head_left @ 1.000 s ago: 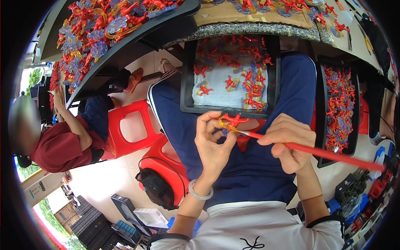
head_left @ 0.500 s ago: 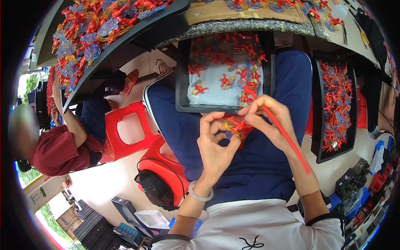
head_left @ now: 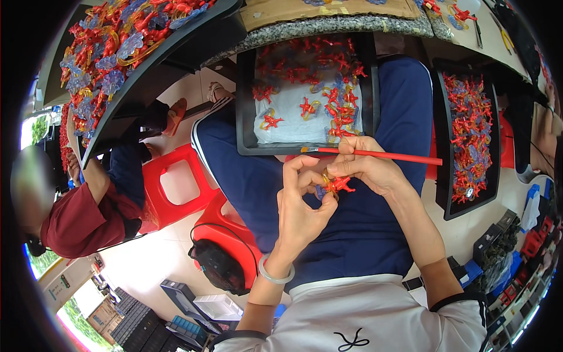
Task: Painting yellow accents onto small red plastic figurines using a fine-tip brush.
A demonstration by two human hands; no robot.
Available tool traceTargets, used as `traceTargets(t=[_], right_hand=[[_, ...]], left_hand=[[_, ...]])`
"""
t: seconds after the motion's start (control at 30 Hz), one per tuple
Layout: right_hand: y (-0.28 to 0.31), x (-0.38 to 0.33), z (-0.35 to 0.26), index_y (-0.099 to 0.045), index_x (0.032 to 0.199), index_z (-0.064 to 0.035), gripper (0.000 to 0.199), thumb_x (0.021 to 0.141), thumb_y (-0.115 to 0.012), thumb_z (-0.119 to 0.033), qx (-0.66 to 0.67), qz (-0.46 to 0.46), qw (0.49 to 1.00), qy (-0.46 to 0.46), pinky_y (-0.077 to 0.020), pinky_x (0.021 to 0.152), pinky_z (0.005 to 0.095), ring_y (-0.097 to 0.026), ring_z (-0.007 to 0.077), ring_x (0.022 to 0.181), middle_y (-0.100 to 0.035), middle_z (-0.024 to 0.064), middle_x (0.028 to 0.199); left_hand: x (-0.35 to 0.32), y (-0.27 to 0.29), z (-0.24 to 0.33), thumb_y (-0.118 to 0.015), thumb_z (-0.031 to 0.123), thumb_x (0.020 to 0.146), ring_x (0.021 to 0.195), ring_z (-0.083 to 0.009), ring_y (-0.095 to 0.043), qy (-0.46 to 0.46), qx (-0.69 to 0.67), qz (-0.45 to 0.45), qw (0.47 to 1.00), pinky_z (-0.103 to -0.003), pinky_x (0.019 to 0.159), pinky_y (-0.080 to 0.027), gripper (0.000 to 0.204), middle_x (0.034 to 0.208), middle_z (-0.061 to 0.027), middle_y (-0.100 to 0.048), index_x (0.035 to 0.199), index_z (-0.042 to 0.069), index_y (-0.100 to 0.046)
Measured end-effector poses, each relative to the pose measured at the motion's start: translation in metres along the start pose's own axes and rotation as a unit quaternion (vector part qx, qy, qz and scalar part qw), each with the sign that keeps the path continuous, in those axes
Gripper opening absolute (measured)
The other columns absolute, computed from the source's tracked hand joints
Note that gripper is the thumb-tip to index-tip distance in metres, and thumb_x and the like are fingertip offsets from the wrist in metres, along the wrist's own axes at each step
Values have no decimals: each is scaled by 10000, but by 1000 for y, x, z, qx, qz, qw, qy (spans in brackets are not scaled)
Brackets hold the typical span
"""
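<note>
**Small red figure pinched over the lap, brush held level above it**

Nearest the camera, the left hand (head_left: 302,202) rises from the lower edge with a pale bangle (head_left: 275,274) at the wrist. Its thumb and forefinger are closed on a small red and yellow figure (head_left: 336,184), which sits just above the blue-trousered lap, turned up toward the face — a hold that seems meant to keep the piece steady and in clear sight.

The right hand (head_left: 369,170) meets it from the other side. Its fingers are clamped on a thin red brush (head_left: 381,155), and their tips touch the figure too, so both hands brace the one small piece. The brush lies nearly level, bristle end pointing to the person's left, off the figure rather than on it.

Just beyond the hands a black tray (head_left: 246,117) rests across the knees, holding a scatter of like red pieces on a pale lining — close enough to reach without shifting. A second black tray (head_left: 443,193), thickly filled, stands to the right beside the leg.

Farther out, a red plastic stool (head_left: 176,188) stands on the floor to the left, where another person in a dark red sleeve (head_left: 76,223) sits. At the top edge runs the worktop (head_left: 328,24), with a large heaped tray (head_left: 117,108) on its left.
</note>
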State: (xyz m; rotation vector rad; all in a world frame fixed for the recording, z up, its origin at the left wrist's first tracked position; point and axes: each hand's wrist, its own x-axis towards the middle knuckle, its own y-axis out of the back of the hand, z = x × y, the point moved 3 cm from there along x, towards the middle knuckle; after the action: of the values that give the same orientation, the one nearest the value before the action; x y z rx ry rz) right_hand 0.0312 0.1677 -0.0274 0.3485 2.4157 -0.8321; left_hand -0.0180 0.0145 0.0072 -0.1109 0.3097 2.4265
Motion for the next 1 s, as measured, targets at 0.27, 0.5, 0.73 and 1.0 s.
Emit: traceTargets(t=[0.27, 0.5, 0.73, 1.0], right_hand=[[12, -75, -53, -396, 703, -99, 342, 791, -716, -18, -219, 170, 935, 220, -467, 564, 228, -579, 81, 618, -635, 70, 720], [170, -212, -94, -372, 766, -74, 300, 927, -623, -104, -468, 525, 636, 318, -442, 664, 197, -577, 85, 712, -643, 68, 799], [153, -173, -73, -382, 754, -59, 307, 921, -635, -108, -413, 564, 627, 343, -454, 743, 197, -605, 91, 782, -639, 80, 813], [46, -96, -62, -509, 846, -17, 102, 944, -538, -10, -293, 364, 783, 410, -496, 749, 244, -612, 124, 762, -676, 152, 938]], left_hand=[[13, -6, -2, -702, 4, 785, 805, -171, -645, -8, -125, -130, 984, -255, 758, -521, 592, 1014, -114, -631, 1279, 16, -375], [89, 53, -56, -676, -7, 752, 866, -317, -615, -94, 299, 77, 947, -406, 764, -510, 350, 1043, -181, -605, 1081, -18, -557], [150, 53, -126, -635, -75, 711, 998, -374, -604, -41, 607, -83, 789, -408, 788, -549, 387, 1114, -219, -573, 1089, 2, -600], [155, 57, -139, -571, -118, 716, 870, -467, -619, -38, 543, -50, 837, -493, 766, -528, 287, 1125, -268, -519, 983, -16, -545]])
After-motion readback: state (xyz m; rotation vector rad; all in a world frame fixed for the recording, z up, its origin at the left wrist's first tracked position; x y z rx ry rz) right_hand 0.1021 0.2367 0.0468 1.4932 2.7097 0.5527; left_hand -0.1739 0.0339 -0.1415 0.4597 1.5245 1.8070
